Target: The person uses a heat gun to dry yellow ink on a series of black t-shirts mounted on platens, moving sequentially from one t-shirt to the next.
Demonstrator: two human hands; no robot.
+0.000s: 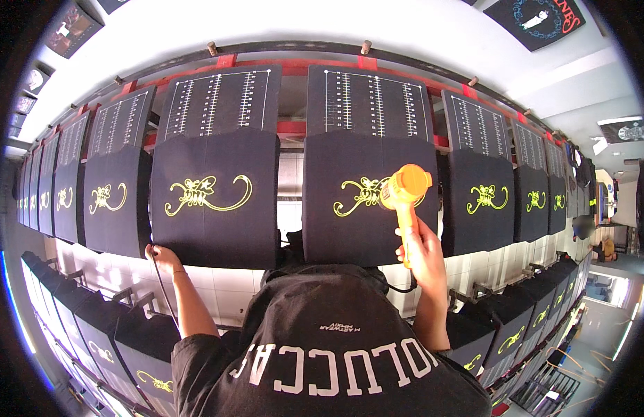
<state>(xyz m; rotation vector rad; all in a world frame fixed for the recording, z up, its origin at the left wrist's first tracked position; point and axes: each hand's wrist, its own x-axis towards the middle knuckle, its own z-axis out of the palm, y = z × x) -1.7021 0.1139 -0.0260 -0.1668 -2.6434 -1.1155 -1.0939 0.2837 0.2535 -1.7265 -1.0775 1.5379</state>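
Note:
My right hand (pixel 425 251) grips the handle of an orange hair dryer (pixel 409 182). The dryer hangs over the yellow-green line print on a black shirt (pixel 336 240) and hides the print's right part. At the left, my left hand (pixel 166 259) is closed around a thin dark cord (pixel 163 288), close to the lower left corner of another black shirt (pixel 214 240). That shirt bears the same curling print, fully visible. Both shirts lie flat on black boards (pixel 224 104) with white ruled scales.
More printed black shirts (pixel 115 226) on boards run along the row to both sides. A second row of covered boards (pixel 144 347) stands behind me. A red and black metal frame (pixel 292 128) carries the boards. Far right, a person (pixel 603 249) is near shelves.

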